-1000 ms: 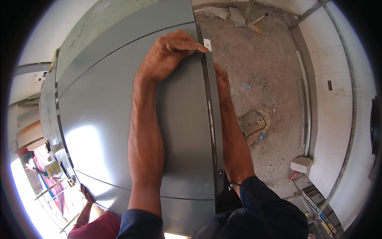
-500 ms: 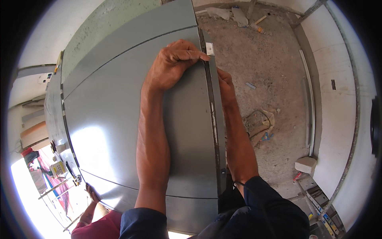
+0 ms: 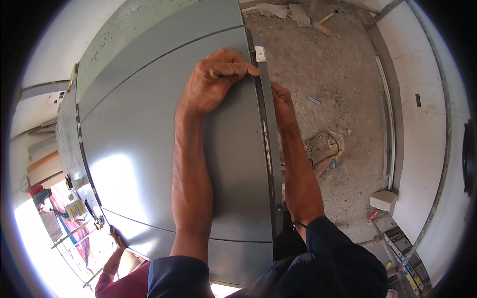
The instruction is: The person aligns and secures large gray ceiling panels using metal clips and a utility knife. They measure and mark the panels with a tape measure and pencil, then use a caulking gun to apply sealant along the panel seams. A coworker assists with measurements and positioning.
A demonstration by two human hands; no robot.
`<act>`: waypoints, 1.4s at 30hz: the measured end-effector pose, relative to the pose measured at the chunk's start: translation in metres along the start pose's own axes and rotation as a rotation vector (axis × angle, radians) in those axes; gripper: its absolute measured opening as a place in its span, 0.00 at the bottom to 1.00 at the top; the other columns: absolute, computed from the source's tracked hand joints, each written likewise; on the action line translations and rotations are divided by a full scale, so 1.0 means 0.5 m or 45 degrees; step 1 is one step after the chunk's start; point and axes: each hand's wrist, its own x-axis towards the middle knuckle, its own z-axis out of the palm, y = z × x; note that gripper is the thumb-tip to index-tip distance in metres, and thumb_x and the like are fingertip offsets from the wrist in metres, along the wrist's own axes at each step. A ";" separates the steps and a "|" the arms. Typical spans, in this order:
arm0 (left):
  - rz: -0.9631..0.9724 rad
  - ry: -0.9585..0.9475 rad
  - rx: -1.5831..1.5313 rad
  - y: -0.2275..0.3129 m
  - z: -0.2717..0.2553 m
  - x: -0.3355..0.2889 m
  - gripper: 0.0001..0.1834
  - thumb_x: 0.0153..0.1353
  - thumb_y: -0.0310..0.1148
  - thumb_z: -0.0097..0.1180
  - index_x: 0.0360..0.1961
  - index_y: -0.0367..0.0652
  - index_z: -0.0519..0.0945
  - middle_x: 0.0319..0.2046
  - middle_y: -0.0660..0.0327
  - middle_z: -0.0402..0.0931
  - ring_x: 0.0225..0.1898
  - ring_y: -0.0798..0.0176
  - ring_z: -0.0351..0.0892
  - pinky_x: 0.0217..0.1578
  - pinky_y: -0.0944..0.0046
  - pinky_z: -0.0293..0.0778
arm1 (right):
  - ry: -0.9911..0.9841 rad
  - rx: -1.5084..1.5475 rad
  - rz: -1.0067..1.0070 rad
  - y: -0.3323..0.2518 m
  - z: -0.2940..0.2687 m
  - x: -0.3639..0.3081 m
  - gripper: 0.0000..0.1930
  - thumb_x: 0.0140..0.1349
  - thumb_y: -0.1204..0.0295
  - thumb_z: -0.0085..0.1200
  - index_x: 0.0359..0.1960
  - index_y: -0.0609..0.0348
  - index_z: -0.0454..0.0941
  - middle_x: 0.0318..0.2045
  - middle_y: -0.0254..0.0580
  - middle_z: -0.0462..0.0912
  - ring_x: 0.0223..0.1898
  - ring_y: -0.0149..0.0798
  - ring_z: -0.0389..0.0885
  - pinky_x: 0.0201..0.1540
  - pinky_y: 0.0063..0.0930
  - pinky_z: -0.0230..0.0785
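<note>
Where fingers (image 3: 250, 70) touch, panel edge (image 3: 264, 129), lengthwise forward

Right hand (image 3: 283, 105), upper centre of the frame: fingertips hidden behind the panel (image 3: 231, 159); grip not determinable. Left hand (image 3: 211, 82): curled fingers mask one another; contents not discernible. Panel is cut off at the upper edge. Co-worker (image 3: 125, 282), lower left, is cut off below. Dark object (image 3: 468, 156), far right, merges with the rim; kind undetermined.
</note>
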 end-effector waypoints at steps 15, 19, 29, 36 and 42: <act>0.201 -0.090 0.168 0.009 0.016 -0.027 0.15 0.53 0.19 0.62 0.35 0.53 0.91 0.31 0.69 0.86 0.41 0.66 0.80 0.52 0.60 0.73 | 0.157 -0.274 0.010 -0.001 0.015 -0.074 0.27 0.72 0.55 0.53 0.58 0.70 0.78 0.40 0.38 0.85 0.42 0.28 0.81 0.46 0.23 0.73; 0.181 -0.090 0.113 0.010 0.023 -0.043 0.15 0.51 0.19 0.63 0.35 0.51 0.91 0.31 0.68 0.86 0.41 0.66 0.81 0.52 0.60 0.73 | 0.147 -0.292 -0.024 -0.002 0.025 -0.093 0.27 0.73 0.55 0.52 0.57 0.70 0.78 0.39 0.37 0.85 0.40 0.26 0.80 0.43 0.22 0.72; 0.167 -0.099 0.105 0.015 0.030 -0.067 0.14 0.51 0.20 0.63 0.35 0.53 0.91 0.32 0.69 0.86 0.43 0.65 0.81 0.53 0.59 0.74 | 0.118 -0.230 -0.024 -0.005 0.031 -0.124 0.23 0.74 0.60 0.52 0.58 0.68 0.78 0.35 0.33 0.85 0.34 0.21 0.78 0.36 0.18 0.70; 0.132 -0.102 0.075 0.020 0.034 -0.081 0.14 0.52 0.20 0.64 0.35 0.53 0.91 0.32 0.69 0.86 0.43 0.65 0.81 0.53 0.59 0.74 | 0.111 -0.214 0.003 0.002 0.030 -0.138 0.22 0.74 0.60 0.51 0.58 0.68 0.78 0.35 0.32 0.84 0.34 0.21 0.78 0.36 0.17 0.70; 0.121 -0.079 0.097 0.026 0.039 -0.088 0.14 0.52 0.21 0.65 0.35 0.53 0.91 0.32 0.69 0.86 0.43 0.65 0.81 0.54 0.59 0.74 | 0.096 -0.214 0.053 0.003 0.020 -0.141 0.23 0.74 0.60 0.52 0.58 0.69 0.78 0.36 0.34 0.85 0.34 0.22 0.78 0.37 0.18 0.71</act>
